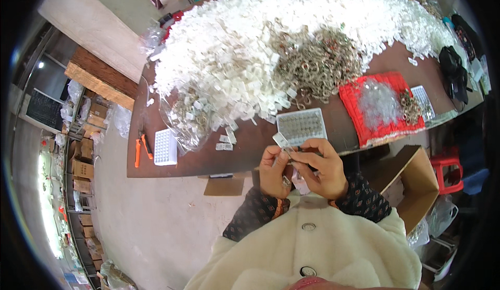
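- Brown table, mid-frame, heaped with white pieces.
- Left hand, lower centre: pinched on small white tag, frame centre.
- Right hand: fingers curled alongside; grip unclear.
- Risk: loose pinch could drop tag toward tray.

Nothing I can actually read here tbh: the dark board has faint scribbles, a cardboard box has marks, the little white tag has print, all too tiny.
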Demonstrator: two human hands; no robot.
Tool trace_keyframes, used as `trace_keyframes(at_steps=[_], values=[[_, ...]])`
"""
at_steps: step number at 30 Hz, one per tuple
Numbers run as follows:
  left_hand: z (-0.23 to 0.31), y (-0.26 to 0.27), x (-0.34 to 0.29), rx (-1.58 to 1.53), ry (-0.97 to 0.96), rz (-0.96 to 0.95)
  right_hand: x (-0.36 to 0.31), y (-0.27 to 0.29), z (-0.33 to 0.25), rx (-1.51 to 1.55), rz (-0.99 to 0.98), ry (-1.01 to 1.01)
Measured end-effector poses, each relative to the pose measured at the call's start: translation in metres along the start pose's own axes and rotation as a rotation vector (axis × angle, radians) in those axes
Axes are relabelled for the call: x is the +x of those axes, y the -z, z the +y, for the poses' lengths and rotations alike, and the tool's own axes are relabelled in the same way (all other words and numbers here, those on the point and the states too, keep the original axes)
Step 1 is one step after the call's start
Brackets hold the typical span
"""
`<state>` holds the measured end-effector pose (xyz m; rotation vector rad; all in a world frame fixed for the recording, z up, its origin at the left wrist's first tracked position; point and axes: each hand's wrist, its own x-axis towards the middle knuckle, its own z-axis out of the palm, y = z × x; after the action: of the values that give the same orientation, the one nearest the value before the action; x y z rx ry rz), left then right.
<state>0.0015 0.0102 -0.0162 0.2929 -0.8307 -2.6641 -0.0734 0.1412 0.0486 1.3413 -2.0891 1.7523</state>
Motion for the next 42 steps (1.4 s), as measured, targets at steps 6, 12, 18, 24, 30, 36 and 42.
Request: trace_keyframes(at_steps=[6, 12, 18, 24, 30, 36, 42], values=[[0.001, 0.002, -0.006, 0.066, -0.012, 0.026, -0.018, -0.007, 0.012, 0.254, -0.021, -0.368], [0.001, 0.004, -0.004, 0.098, -0.014, 0.072, -0.027, 0.0, 0.026, 0.509, -0.108, -0.611], [0.01, 0.02, -0.008, 0.248, 0.02, 0.074, -0.01, 0.039, 0.06, -0.188, 0.066, -0.315], [0.001, 0.029, -0.011, 0.283, 0.136, 0.157, -0.013, 0.023, 0.102, -0.433, 0.082, -0.125], [-0.005, 0.017, -0.006, 0.329, 0.08, 0.197, -0.012, 0.016, 0.108, -0.526, 0.016, -0.18], [-0.006, 0.028, 0.001, 0.083, 0.165, 0.06, -0.011, 0.017, 0.106, -0.495, 0.024, -0.216], [-0.007, 0.033, 0.003, 0.081, 0.186, 0.102, -0.009, 0.017, 0.104, -0.518, -0.004, -0.211]])
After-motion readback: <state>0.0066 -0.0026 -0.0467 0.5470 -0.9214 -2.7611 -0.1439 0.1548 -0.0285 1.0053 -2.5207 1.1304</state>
